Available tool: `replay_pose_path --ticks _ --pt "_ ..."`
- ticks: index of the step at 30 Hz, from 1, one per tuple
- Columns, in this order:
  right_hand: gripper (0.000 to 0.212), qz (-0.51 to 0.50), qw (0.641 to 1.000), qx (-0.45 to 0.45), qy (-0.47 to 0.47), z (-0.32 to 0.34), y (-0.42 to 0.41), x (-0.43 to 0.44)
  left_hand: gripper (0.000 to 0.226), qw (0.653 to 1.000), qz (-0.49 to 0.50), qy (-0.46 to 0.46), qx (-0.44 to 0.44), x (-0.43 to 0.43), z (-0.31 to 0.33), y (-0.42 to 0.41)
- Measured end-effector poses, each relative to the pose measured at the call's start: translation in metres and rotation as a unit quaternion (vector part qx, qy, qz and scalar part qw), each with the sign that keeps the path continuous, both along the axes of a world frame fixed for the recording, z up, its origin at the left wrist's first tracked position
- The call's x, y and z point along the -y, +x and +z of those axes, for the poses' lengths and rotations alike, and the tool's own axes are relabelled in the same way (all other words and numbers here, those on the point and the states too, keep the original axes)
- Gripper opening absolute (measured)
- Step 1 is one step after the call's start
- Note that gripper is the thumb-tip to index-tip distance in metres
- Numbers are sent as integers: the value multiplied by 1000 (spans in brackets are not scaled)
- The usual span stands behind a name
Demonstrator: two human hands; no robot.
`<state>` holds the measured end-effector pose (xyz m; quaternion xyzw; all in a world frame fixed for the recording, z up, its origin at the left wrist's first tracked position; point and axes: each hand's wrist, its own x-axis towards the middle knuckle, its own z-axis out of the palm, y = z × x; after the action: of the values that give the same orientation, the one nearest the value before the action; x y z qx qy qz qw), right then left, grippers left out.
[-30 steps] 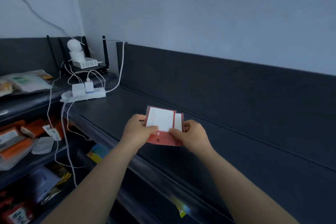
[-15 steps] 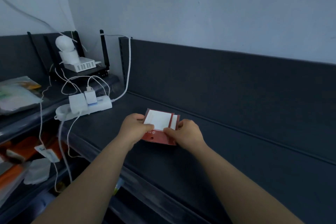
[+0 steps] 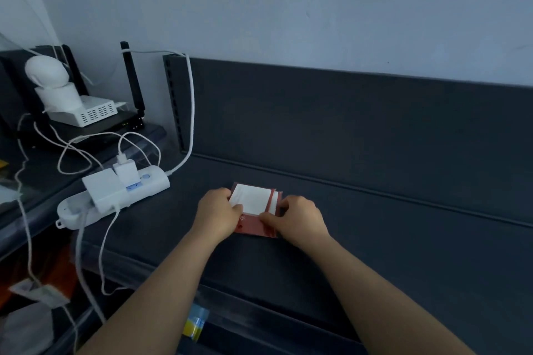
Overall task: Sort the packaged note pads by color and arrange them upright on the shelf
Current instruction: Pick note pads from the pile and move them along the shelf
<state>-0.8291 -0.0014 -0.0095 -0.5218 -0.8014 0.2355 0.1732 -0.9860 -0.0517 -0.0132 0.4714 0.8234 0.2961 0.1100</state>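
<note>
Presently: red packaged note pads [image 3: 253,204], white faces up, low at the dark shelf [image 3: 375,239], right of the white power strip [image 3: 115,193]. Edges gripped: left hand [image 3: 217,215] on the left, right hand [image 3: 300,217] on the right, fingers curled.

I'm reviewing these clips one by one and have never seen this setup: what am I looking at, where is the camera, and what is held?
No machine here: a person works with bare hands, and the one picture comes from a wide-angle camera worn on their head, looking forward and down. The left hand and right hand each grip a side of the red packaged note pads, white face toward the camera; a second pack seems to sit behind the first. They are low over the dark shelf; whether they touch it I cannot tell. Farther left lies a white power strip with plugs and cables; behind it stands a black router.
</note>
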Motion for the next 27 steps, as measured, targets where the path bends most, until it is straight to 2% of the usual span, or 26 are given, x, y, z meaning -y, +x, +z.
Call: replay_pose_path --ticks 3,5,10,13,27 --pt "35 10 1000 8 20 4 9 2 26 992 -24 -22 -122 4 4 9" --pt "34 7 997 25 69 9 21 3 31 984 -51 13 -172 7 9 19" --pt "40 -16 990 65 123 19 64 5 29 975 -139 93 -148 8 24 55" --pt "42 -41 985 84 144 18 91 13 36 966 -190 122 -124 6 26 80" --pt "38 -202 959 122 154 16 249 68 38 909 -363 151 -137 3 26 231"
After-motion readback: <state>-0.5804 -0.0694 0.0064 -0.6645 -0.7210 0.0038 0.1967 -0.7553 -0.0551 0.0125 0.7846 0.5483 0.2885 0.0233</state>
